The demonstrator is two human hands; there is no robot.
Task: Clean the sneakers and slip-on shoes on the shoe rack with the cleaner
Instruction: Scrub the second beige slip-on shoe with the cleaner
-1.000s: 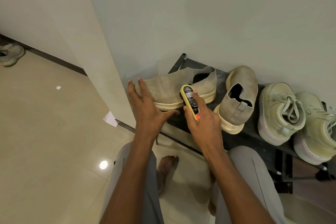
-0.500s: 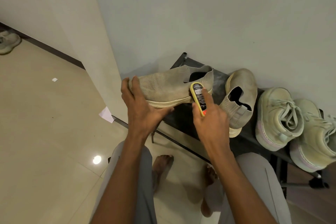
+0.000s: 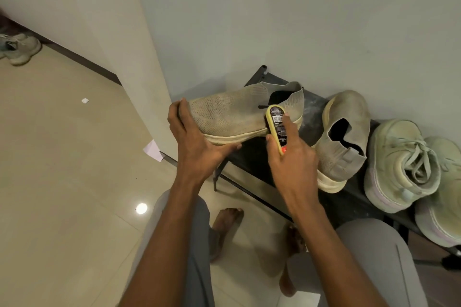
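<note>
A grey knit slip-on shoe (image 3: 232,113) lies on its side at the left end of the black shoe rack (image 3: 249,154). My left hand (image 3: 197,142) grips its toe and sole. My right hand (image 3: 291,157) holds the yellow cleaner (image 3: 275,127), whose black underside presses against the shoe's side near the heel opening. A second grey slip-on (image 3: 344,137) lies tipped on the rack to the right. Two pale green lace-up sneakers (image 3: 401,164) (image 3: 444,197) stand further right.
A white wall rises directly behind the rack, with a cream pillar (image 3: 139,70) at its left end. Beige tiled floor spreads left, with paper scraps (image 3: 152,150) and another sneaker (image 3: 18,48) far off. My knees and bare feet (image 3: 224,227) are below the rack.
My left hand has shifted further around the slip-on's toe. The cleaner has slid along the shoe's side toward the heel opening. The camera has moved slightly.
</note>
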